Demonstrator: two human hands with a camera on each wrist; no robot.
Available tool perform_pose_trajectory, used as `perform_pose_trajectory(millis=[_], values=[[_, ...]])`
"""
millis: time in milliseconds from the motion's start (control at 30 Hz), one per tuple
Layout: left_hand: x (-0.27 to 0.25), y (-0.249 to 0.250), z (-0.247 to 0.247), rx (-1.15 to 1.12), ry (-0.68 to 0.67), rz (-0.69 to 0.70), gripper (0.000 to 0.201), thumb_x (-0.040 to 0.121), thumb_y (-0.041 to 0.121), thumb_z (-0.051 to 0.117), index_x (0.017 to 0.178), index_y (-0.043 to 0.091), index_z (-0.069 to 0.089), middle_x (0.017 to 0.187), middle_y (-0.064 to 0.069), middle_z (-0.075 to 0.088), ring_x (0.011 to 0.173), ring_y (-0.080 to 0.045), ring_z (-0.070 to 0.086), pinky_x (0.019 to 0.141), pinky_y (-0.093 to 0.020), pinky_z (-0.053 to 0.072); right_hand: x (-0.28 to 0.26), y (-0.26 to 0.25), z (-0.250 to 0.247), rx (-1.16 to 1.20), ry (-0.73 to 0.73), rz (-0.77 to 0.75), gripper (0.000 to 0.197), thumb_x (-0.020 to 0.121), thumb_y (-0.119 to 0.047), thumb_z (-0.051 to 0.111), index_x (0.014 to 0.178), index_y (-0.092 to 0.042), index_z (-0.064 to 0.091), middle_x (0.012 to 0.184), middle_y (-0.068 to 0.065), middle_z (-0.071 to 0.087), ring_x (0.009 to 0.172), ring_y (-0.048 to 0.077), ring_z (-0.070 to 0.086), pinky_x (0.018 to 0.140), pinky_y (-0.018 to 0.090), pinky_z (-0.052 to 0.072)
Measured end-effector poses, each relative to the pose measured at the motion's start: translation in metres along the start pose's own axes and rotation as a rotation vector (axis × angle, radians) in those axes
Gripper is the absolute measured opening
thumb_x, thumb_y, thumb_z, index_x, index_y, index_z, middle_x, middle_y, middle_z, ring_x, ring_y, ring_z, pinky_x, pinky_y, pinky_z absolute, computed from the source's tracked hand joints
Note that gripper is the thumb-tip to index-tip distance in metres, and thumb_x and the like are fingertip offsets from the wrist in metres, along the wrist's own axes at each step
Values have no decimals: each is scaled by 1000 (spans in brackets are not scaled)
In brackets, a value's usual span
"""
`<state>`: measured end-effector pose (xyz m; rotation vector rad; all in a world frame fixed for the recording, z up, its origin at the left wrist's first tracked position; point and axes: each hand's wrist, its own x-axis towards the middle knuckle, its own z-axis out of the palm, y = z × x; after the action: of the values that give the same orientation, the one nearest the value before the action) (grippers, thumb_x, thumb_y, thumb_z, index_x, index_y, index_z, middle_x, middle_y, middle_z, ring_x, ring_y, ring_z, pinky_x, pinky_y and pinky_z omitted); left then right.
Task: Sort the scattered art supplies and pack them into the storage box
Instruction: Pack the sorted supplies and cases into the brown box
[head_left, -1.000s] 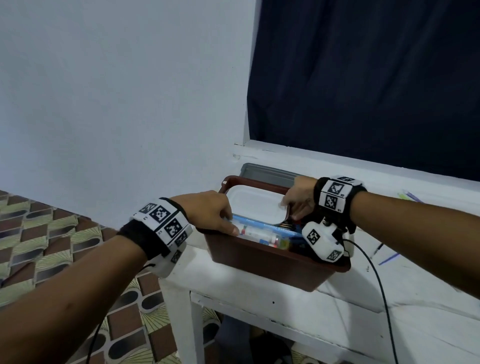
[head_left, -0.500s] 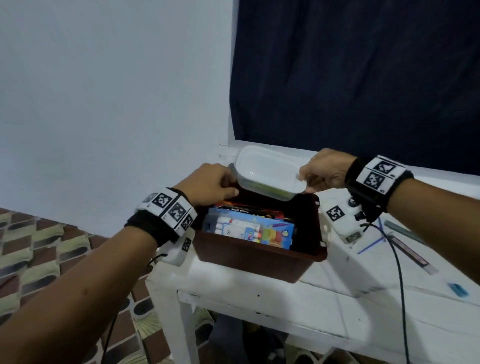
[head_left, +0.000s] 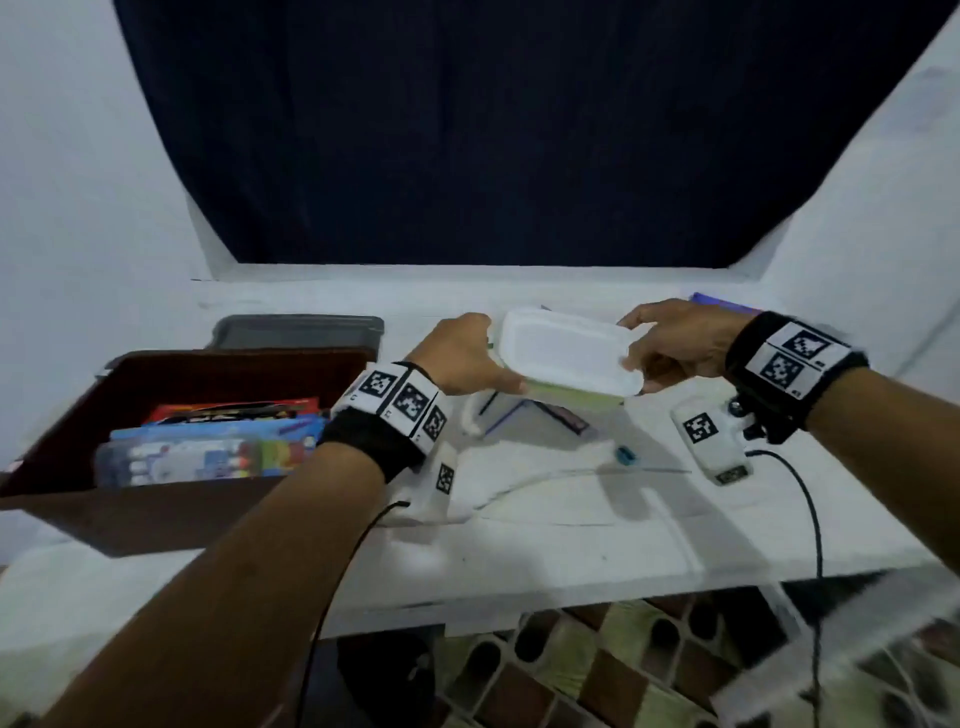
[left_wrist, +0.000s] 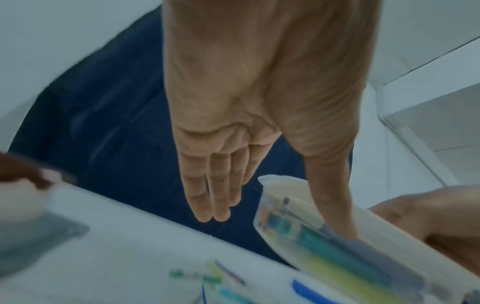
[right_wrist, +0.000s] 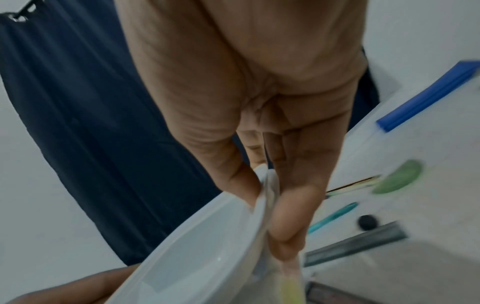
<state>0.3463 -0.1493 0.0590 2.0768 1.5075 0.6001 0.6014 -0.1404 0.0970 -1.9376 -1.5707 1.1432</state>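
While both hands, left grip (head_left: 464, 357) and right grip (head_left: 675, 344), pinch opposite ends of lidded case (head_left: 566, 351) held over bench (head_left: 545, 525) beside brown storage box (head_left: 171, 514), risk of lid popping, pens spilling.

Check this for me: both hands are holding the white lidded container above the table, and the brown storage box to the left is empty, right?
Not quite. The brown storage box is not empty: the head view shows colourful packs of art supplies lying in it. The rest holds: the left hand and the right hand hold the white lidded container above the table, with the box to its left.
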Motion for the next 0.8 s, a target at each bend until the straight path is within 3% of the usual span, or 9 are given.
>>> perform_pose_trajectory(millis=[133,233,333,400,500,533,633,733,800], values=[[17,16,86,-162,-139,78,93,57,34,91,137,29,45,129,13,56,119,-11,54,101,-31,46,4,72,-38,-72,-41,70,38,85,8,62,118,-10,55,73,18,62,55,25,60,59,38,61],[26,26,139,-230,-227,95,91,55,27,93,132,37,46,130,16,55,120,-5,50,99,-25,43,10,116,-53,-98,-119,104,38,86,9,60,120,-8,56,69,14,62,50,21,61,56,37,61],[32,31,175,-172,-264,52,94,53,33,94,133,33,46,131,11,56,121,-12,50,101,-35,45,22,148,-57,-103,-164,117,38,86,10,57,120,-7,56,71,12,61,45,17,62,45,29,57],[37,31,188,-120,-251,28,99,51,36,94,136,30,44,129,8,58,119,-15,53,96,-36,47,30,164,-58,-98,-174,102,38,86,10,57,118,-9,57,72,11,61,46,16,63,48,30,58],[43,31,194,-92,-212,9,92,50,33,94,130,34,47,117,11,62,109,-13,57,83,-27,46,44,180,-60,-86,-162,48,32,84,3,65,112,-12,61,77,13,64,60,22,64,71,46,61],[44,31,194,-80,-214,2,94,50,33,94,131,34,45,116,12,62,110,-14,57,83,-28,46,47,182,-60,-91,-144,24,28,83,-3,69,109,-12,63,80,14,65,65,24,64,75,47,61],[46,34,190,-15,-262,-24,118,50,36,94,147,30,27,129,12,55,120,-12,50,98,-32,44,57,181,-59,-254,-30,-108,20,76,-15,81,88,-8,66,76,5,63,68,19,60,68,33,58],[47,36,191,58,-272,4,102,51,34,93,136,33,37,119,10,61,110,-15,56,85,-29,45,60,178,-56,-381,49,-176,28,70,-17,86,72,-10,59,70,-2,56,66,14,51,65,26,44],[45,34,193,76,-244,-13,112,51,37,93,142,31,30,121,8,60,110,-16,56,88,-29,45,63,178,-55,-409,56,-190,28,68,-17,87,74,-10,61,71,2,55,67,16,50,66,28,42]])
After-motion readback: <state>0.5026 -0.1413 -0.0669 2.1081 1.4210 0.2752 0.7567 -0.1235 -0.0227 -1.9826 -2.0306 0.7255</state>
